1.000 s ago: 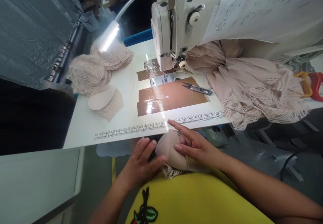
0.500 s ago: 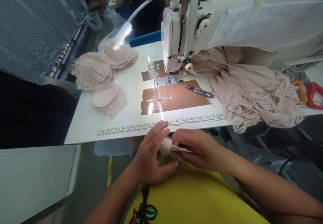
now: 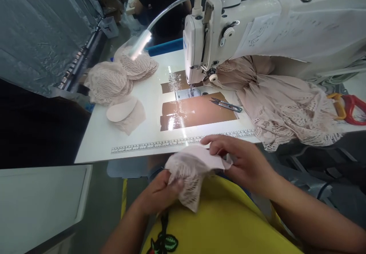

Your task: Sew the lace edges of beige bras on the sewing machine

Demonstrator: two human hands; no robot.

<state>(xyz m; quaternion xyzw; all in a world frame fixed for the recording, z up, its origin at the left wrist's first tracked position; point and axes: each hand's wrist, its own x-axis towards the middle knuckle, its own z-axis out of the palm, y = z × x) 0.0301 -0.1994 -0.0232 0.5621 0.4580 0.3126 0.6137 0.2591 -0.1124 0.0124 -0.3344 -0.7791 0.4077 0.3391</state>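
Grey snips (image 3: pixel 227 105) lie on brown strip (image 3: pixel 188 113) (beyond the held lace piece (image 3: pixel 189 183)).

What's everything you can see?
Sewing machine: one, white, upper right
Lamp: one, white, left of machine
Table: one, white, centre
Lace stacks: two, beige, table's left
Oval pad: one, beige, by the stacks
Strips: at least two, brown, table's middle
Snips: one, grey, on a strip
Ruler: one, black-marked, near edge
Lace heap: one, beige, table's right
Handles: two, red and yellow, far right
Bin: one, whitish, back left
Co-worker: one, black clothing, back
Lacy piece: one, beige, front
Top: one, yellow, bottom
Left fingers: one hand, on lacy piece
Right fingers: one hand, same piece
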